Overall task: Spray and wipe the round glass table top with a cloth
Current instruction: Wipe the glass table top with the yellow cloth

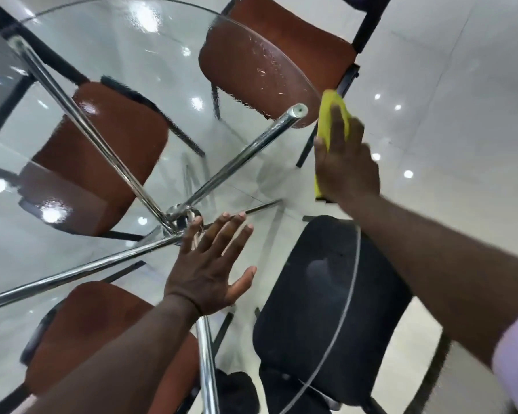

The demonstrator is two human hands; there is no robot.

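Observation:
The round glass table top (138, 43) fills the left and middle of the head view, with chrome legs (102, 144) crossing beneath it. Wet droplets streak the glass near its far right rim. My right hand (346, 165) presses a yellow cloth (326, 121) flat against the glass at the right edge, fingers straight over the cloth. My left hand (213, 264) rests flat on the glass near the middle, fingers spread and holding nothing. No spray bottle is in view.
Several brown-seated chairs (281, 55) stand around and under the table. A black chair (320, 309) sits below the near right rim. Glossy white floor tiles (461, 115) spread to the right.

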